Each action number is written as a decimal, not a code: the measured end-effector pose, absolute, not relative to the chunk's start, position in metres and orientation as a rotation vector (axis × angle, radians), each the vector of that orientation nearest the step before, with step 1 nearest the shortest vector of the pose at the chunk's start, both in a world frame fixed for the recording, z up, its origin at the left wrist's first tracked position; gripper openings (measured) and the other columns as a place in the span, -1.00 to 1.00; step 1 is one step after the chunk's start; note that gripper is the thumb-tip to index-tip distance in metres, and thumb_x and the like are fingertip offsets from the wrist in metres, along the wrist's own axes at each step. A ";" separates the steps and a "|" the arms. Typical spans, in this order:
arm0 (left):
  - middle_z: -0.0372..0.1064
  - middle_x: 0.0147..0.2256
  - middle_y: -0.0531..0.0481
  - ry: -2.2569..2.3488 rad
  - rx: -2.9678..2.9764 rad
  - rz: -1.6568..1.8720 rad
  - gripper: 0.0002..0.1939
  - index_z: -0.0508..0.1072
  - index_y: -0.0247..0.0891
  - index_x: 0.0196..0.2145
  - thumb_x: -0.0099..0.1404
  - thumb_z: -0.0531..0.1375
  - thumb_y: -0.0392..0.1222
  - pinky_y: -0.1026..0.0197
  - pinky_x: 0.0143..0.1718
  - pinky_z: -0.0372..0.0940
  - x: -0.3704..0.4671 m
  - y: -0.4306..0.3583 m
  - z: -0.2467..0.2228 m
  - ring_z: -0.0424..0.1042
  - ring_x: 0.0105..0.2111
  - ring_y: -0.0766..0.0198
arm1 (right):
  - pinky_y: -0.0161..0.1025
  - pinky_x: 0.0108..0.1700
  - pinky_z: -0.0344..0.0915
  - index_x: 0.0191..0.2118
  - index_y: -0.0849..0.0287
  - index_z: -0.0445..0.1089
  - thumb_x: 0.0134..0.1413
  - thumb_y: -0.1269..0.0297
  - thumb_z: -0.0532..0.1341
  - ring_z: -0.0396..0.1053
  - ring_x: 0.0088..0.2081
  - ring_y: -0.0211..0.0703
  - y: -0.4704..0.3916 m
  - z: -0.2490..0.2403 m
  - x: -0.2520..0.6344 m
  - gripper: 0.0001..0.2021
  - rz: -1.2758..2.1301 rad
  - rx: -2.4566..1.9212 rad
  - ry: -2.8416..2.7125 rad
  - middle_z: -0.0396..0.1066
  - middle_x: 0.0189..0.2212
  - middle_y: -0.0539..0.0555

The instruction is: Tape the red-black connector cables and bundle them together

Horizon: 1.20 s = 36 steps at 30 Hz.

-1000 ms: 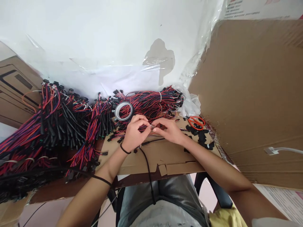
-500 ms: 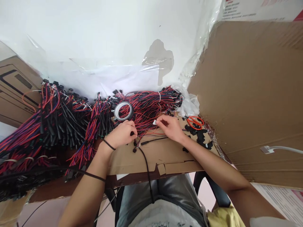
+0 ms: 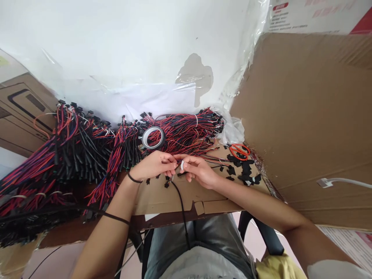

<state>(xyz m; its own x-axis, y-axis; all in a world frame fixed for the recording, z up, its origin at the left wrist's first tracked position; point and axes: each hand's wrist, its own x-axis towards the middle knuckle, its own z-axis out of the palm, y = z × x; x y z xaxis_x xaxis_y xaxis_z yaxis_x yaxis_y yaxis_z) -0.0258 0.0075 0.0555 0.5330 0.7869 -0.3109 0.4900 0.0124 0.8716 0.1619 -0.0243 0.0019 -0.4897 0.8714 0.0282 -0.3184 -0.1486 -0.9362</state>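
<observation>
Clock face centred on the hands. Right hand (image 3: 197, 170): thumb and finger clamped on a small white piece (image 3: 182, 165), over the cardboard mat (image 3: 165, 201). Left hand (image 3: 161, 164): just beside, thumb and fingers close; cannot tell whether they grip anything. Containers: clear plastic bag (image 3: 234, 131) at 2 o'clock, crumpled, contents unclear; cardboard box (image 3: 26, 104) near 10, interior hidden. Tied wire bundle (image 3: 186, 126) at 12; tape roll (image 3: 145, 138) at 10; black scraps (image 3: 246, 168) at 3.

Plastic-coated wires (image 3: 181, 130), matt cardboard (image 3: 162, 199).
</observation>
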 end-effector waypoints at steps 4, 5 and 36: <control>0.49 -0.50 -0.03 1.054 1.543 0.219 -0.65 0.43 -0.32 -0.40 0.07 0.31 0.06 0.30 -0.50 0.34 -0.025 0.008 0.053 0.46 -0.55 0.31 | -0.45 -0.60 0.14 -0.42 0.15 0.31 -0.11 0.06 0.36 0.14 -0.52 -0.38 -0.026 0.006 0.160 -0.70 1.860 -0.642 -0.960 0.25 -0.46 -0.03; 0.49 -0.51 -0.03 1.044 1.531 0.194 -0.65 0.42 -0.32 -0.42 0.06 0.31 0.06 0.30 -0.51 0.34 -0.026 0.009 0.052 0.47 -0.55 0.31 | -0.45 -0.61 0.11 -0.45 0.15 0.27 -0.12 0.08 0.37 0.12 -0.53 -0.38 -0.025 0.008 0.162 -0.69 1.863 -0.639 -0.926 0.20 -0.50 -0.06; 0.20 -0.64 0.11 0.824 0.797 0.446 -0.82 0.44 -0.42 -0.39 0.29 0.16 -0.22 0.50 -0.74 0.00 0.024 0.027 0.016 0.05 -0.74 0.57 | -0.48 -0.67 -0.11 -0.48 0.18 0.17 -0.16 0.17 0.39 0.02 -0.65 -0.48 0.018 0.016 0.200 -0.64 1.841 -0.693 -0.919 0.07 -0.62 -0.16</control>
